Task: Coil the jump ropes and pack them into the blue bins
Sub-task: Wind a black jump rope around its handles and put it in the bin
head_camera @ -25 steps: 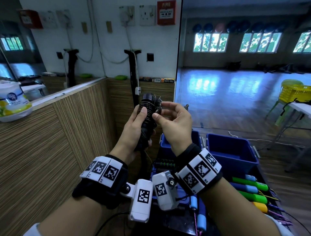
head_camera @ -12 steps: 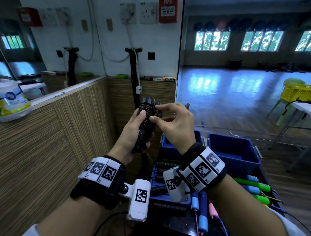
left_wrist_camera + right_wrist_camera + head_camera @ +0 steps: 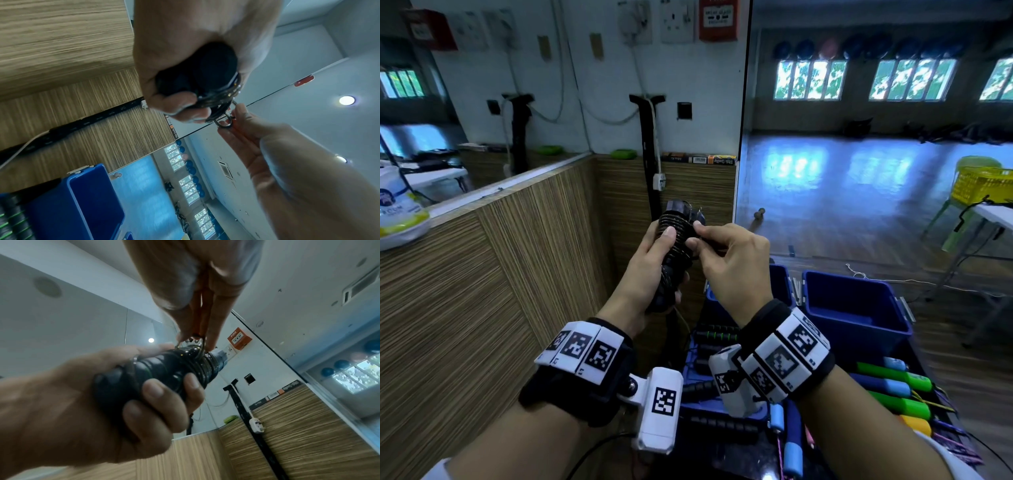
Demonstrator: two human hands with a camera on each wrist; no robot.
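Note:
My left hand (image 3: 650,274) grips a pair of black jump rope handles (image 3: 675,246) held upright at chest height, with thin wire rope wound in tight turns around their upper part (image 3: 197,365). My right hand (image 3: 726,253) pinches a small loop of that wire (image 3: 193,341) at the top of the coil, thumb and fingertips together. The left wrist view shows the handles' butt ends (image 3: 205,71) inside my fist and the wire loop (image 3: 225,121) at my right fingertips. Two blue bins stand below: one (image 3: 856,308) on the right, another (image 3: 779,284) partly hidden behind my right wrist.
Several black, green and blue rope handles (image 3: 893,387) lie on the dark surface near the bins. A wood-panelled counter (image 3: 493,274) runs along my left. A yellow crate (image 3: 983,185) sits on a chair at far right, beside a white table (image 3: 996,214).
Both hands and the handles have sunk slightly in view. My right fingers have moved from the top of the handles to pinching the wire loop beside the coil.

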